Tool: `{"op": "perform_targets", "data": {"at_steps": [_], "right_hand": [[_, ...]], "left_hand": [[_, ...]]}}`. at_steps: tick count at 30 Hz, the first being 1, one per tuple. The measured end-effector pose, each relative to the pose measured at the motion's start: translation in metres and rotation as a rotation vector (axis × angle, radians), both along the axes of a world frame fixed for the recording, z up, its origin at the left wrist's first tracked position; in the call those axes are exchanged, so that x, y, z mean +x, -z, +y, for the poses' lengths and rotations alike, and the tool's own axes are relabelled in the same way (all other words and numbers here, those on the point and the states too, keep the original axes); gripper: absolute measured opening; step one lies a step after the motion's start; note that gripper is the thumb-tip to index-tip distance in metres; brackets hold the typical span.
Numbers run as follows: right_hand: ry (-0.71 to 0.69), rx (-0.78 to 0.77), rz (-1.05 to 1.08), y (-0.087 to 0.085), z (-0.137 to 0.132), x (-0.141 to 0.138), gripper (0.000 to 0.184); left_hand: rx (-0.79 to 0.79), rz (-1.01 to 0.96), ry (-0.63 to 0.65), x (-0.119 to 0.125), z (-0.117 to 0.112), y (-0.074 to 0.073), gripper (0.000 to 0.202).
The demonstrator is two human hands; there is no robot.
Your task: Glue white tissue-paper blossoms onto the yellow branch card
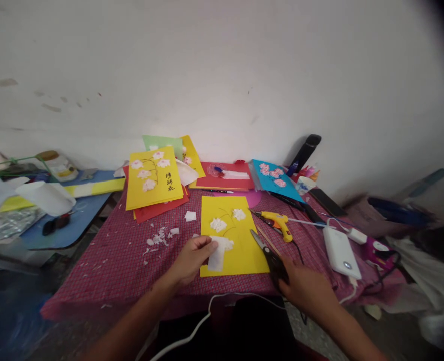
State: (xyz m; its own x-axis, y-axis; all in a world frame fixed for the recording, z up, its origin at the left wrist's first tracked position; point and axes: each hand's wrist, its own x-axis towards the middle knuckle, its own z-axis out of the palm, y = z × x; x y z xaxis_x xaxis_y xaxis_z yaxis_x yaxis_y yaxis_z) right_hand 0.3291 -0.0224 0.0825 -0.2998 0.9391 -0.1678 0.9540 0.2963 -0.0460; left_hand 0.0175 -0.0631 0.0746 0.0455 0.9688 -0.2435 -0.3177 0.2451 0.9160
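Observation:
My left hand [195, 256] pinches a strip of thin white paper [216, 256] between thumb and fingers, above the lower left of a yellow card [244, 253]. Drawn branches and raised white paper flowers [218, 224] decorate this card; one flower is partly behind the strip. On the right, my right hand [297, 281] grips the black handles of a pair of scissors [270, 255]. Their blades point up and left over the card's right side and look closed. Small white scraps [160, 237] lie on the checked cloth left of the card.
A yellow glue gun [279, 221] with a cord lies right of the card, near a white power bank [341, 250]. Finished flower cards [152, 175] are stacked at the back left; a blue card [276, 180] leans at the back right. A white cable [195, 331] crosses the front edge.

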Motion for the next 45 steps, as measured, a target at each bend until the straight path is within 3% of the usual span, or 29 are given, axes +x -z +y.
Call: {"op": "perform_targets", "data": {"at_steps": [3, 8, 12, 16, 19, 23, 27, 30, 35, 40, 45], "right_hand": [[0.112, -0.146, 0.363, -0.001, 0.011, 0.011, 0.048], [0.357, -0.500, 1.397, 0.001, 0.001, 0.030, 0.055], [0.332, -0.695, 1.770, 0.007, -0.027, 0.015, 0.060], [0.237, -0.828, 1.844, 0.008, -0.045, -0.013, 0.076], [0.150, -0.891, 1.765, 0.004, -0.048, -0.025, 0.087], [0.043, -0.830, 1.581, -0.004, -0.050, -0.031, 0.077], [-0.032, -0.881, 1.599, -0.005, -0.057, -0.032, 0.074], [-0.100, -0.958, 1.601, -0.001, -0.065, -0.032, 0.083], [-0.174, -0.981, 1.556, 0.010, -0.075, -0.023, 0.098], [-0.106, -1.013, 1.711, 0.023, -0.079, -0.018, 0.082], [-0.072, -1.052, 1.824, 0.023, -0.080, -0.020, 0.067]], "left_hand": [[-0.057, -0.243, -0.018, 0.001, -0.001, -0.008, 0.034], [-0.089, -0.394, -0.027, 0.000, -0.002, -0.012, 0.031], [-0.067, -0.421, 0.006, 0.001, -0.002, -0.007, 0.033], [-0.027, -0.311, 0.052, 0.002, -0.002, -0.002, 0.039], [0.005, -0.108, 0.071, -0.004, -0.002, 0.003, 0.042], [0.097, 0.196, 0.112, -0.016, -0.002, -0.001, 0.037], [0.174, 0.357, 0.167, -0.023, -0.001, -0.016, 0.037], [0.192, 0.409, 0.202, -0.027, 0.001, -0.023, 0.036], [0.213, 0.398, 0.218, -0.037, 0.008, -0.022, 0.031], [0.208, 0.392, 0.234, -0.043, 0.011, -0.021, 0.032], [0.206, 0.410, 0.252, -0.045, 0.011, -0.019, 0.033]]}}
